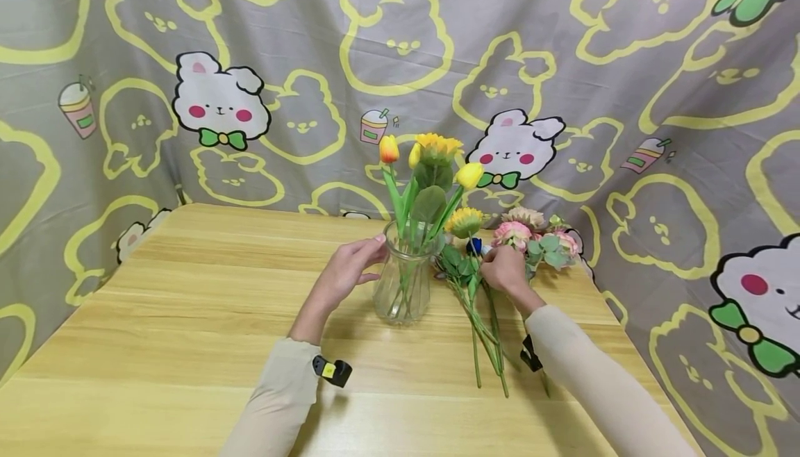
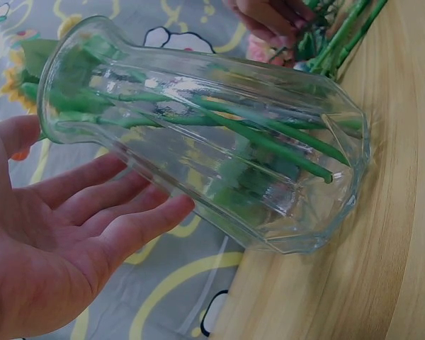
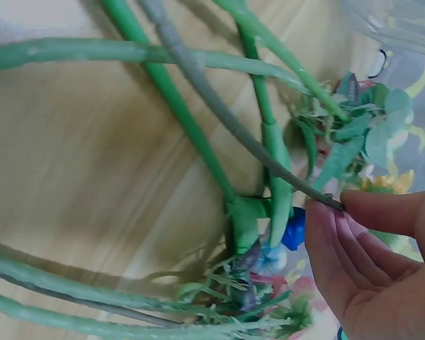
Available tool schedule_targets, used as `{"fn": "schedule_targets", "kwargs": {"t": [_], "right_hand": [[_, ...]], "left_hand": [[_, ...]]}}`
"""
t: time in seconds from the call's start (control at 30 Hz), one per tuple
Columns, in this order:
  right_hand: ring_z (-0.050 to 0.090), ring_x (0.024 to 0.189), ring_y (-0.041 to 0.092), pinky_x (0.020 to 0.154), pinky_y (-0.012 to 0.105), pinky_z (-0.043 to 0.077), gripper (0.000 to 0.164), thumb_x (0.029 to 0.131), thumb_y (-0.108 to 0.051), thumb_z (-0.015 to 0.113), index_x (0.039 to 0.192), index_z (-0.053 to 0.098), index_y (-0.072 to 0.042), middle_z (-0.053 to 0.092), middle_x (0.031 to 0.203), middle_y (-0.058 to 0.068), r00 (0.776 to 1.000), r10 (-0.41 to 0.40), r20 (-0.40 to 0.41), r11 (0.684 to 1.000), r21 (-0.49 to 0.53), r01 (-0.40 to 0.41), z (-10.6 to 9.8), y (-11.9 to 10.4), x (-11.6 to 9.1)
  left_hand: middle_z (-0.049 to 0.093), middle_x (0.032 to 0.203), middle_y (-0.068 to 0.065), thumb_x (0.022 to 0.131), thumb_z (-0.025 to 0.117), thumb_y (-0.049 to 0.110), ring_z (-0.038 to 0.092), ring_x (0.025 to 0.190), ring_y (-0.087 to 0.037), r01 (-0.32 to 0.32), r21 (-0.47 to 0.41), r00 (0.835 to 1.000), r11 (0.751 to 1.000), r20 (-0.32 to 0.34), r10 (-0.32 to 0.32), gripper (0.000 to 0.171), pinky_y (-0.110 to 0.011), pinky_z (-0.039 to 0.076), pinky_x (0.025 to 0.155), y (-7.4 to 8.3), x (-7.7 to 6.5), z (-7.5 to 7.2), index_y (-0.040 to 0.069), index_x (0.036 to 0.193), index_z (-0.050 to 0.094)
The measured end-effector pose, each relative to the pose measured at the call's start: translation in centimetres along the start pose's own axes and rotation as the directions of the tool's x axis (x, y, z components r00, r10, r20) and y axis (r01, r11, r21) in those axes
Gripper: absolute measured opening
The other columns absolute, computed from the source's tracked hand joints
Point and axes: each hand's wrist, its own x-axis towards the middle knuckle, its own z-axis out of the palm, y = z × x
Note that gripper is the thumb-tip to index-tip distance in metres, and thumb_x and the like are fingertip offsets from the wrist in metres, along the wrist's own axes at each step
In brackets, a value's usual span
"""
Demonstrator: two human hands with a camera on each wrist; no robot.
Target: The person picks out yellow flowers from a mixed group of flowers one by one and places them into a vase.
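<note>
Near the middle of the table stands a clear glass vase, upright. Orange-red and yellow tulips and a sunflower stand in it, their green stems showing through the glass. My left hand is at the vase's left side, thumb by the rim and fingers extended along the glass. To the right, my right hand pinches a thin grey-green stem between thumb and fingertips. A second sunflower shows just beyond those fingertips.
Loose flower stems lie right of the vase, pointing toward the front edge. Pink flowers and a blue flower lie around my right hand. A patterned curtain hangs behind the wooden table.
</note>
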Motion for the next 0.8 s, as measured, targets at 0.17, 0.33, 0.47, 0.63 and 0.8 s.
{"fn": "schedule_targets", "kwargs": {"t": [0.17, 0.33, 0.47, 0.63, 0.8], "right_hand": [[0.056, 0.047, 0.013, 0.057, 0.033, 0.053, 0.019, 0.085, 0.0, 0.058, 0.082, 0.077, 0.002, 0.07, 0.065, 0.009, 1.0, 0.014, -0.005, 1.0, 0.025, -0.014, -0.8, -0.3, -0.1], [0.069, 0.054, 0.03, 0.07, 0.048, 0.063, 0.018, 0.09, -0.003, 0.061, 0.09, 0.077, 0.004, 0.074, 0.075, 0.017, 1.0, 0.017, 0.002, 0.997, 0.07, -0.017, -1.3, -0.6, -0.1], [0.072, 0.064, 0.036, 0.058, 0.042, 0.063, 0.019, 0.092, -0.004, 0.061, 0.098, 0.075, 0.007, 0.074, 0.091, 0.024, 0.998, 0.061, 0.017, 0.988, 0.145, -0.062, -1.8, -1.0, -0.2], [0.071, 0.06, 0.029, 0.052, 0.032, 0.062, 0.017, 0.092, -0.004, 0.064, 0.099, 0.073, 0.008, 0.073, 0.096, 0.027, 0.996, 0.084, -0.034, 0.977, 0.199, -0.076, -2.4, -1.2, -0.2], [0.061, 0.048, 0.01, 0.049, 0.025, 0.054, 0.015, 0.09, -0.007, 0.07, 0.093, 0.076, 0.006, 0.075, 0.086, 0.023, 0.987, 0.048, -0.15, 0.991, 0.134, -0.028, -3.2, -1.3, 0.0]], "left_hand": [[0.059, 0.142, -0.021, 0.103, 0.051, 0.055, 0.055, 0.135, -0.034, -0.007, -0.001, 1.0, 1.0, 0.003, 0.007, 0.067, -0.045, 0.057, 0.102, 0.0, 0.0, 0.0, -0.001, 0.139, 0.057], [0.059, 0.142, -0.021, 0.103, 0.05, 0.056, 0.055, 0.135, -0.034, -0.006, 0.001, 1.0, 1.0, 0.0, 0.006, 0.068, -0.045, 0.057, 0.102, 0.0, -0.1, -0.1, -0.001, 0.14, 0.057], [0.059, 0.142, -0.02, 0.103, 0.05, 0.056, 0.056, 0.135, -0.033, -0.004, 0.004, 1.0, 1.0, -0.006, 0.004, 0.068, -0.044, 0.058, 0.101, -0.1, 0.0, 0.0, 0.0, 0.141, 0.057], [0.06, 0.142, -0.02, 0.102, 0.051, 0.055, 0.056, 0.135, -0.032, 0.0, 0.004, 1.0, 1.0, -0.011, 0.0, 0.068, -0.042, 0.058, 0.1, -0.1, 0.0, 0.0, 0.0, 0.141, 0.057], [0.061, 0.141, -0.018, 0.102, 0.051, 0.055, 0.057, 0.134, -0.031, 0.004, 0.004, 1.0, 1.0, -0.014, -0.004, 0.066, -0.042, 0.059, 0.1, 0.1, -0.1, 0.0, 0.001, 0.14, 0.057]]}}
